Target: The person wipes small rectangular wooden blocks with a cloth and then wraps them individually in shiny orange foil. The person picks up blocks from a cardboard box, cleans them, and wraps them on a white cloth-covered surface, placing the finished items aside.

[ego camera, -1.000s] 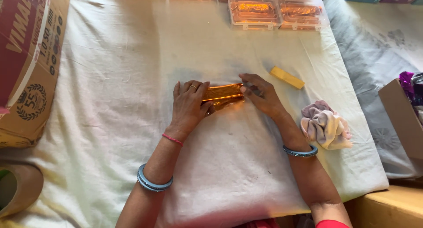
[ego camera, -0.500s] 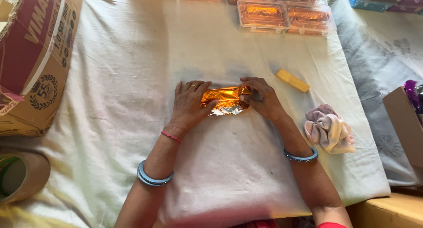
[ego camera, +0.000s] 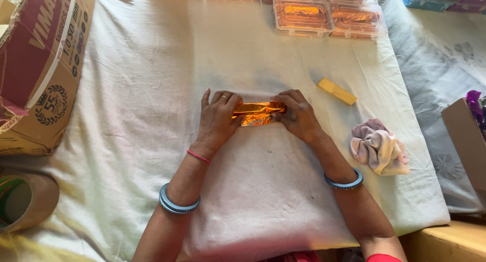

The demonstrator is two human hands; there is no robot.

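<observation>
- Two hands pinch one orange foil-wrapped bar (ego camera: 258,113) mid-cloth: left hand (ego camera: 217,117) closed on its 9 o'clock end, right hand (ego camera: 298,115) closed on its 3 o'clock end.
- Bar's long axis runs 9 to 3 o'clock, both hands equally near.
- Yellow block (ego camera: 336,91) lies bare at 2 o'clock of the bar.
- Clear boxes (ego camera: 304,16) holding orange foil sit at 12 o'clock.
- Printed maroon-and-tan carton (ego camera: 35,64) stands at 9 o'clock; tape roll (ego camera: 25,201) at 8 o'clock.
</observation>
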